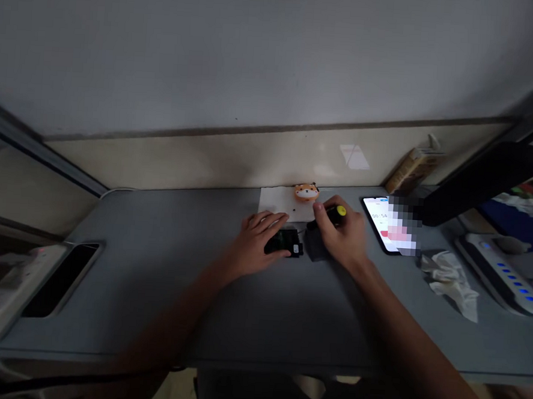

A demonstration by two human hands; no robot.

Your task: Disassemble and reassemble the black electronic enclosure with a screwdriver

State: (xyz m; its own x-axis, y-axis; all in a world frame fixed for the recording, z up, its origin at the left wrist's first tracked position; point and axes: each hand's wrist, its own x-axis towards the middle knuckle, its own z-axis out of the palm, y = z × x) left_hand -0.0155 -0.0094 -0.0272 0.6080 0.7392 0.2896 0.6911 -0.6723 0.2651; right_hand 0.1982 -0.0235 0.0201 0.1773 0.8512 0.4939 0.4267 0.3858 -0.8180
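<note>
My left hand [258, 245] steadies a small black part with what looks like a green circuit board [294, 243], its fingers along the far edge and its thumb along the near one. In my right hand [346, 237] is a screwdriver [336, 214] with a black handle and a yellow end, its thin shaft reaching left toward the board. A dark block [316, 249] sits on the desk beside the board, partly under my right hand. Beyond my hands lies a white sheet of paper [273, 199] with a tiny dark speck, perhaps a screw, on it.
An orange dog-face item [306, 192] rests at the paper's back edge. To the right are a lit phone [380, 221] showing a timer, crumpled tissue [453, 280], a power strip [501, 271] and a carton [415, 169]. Another phone [65, 280] lies far left on the grey desk [156, 235].
</note>
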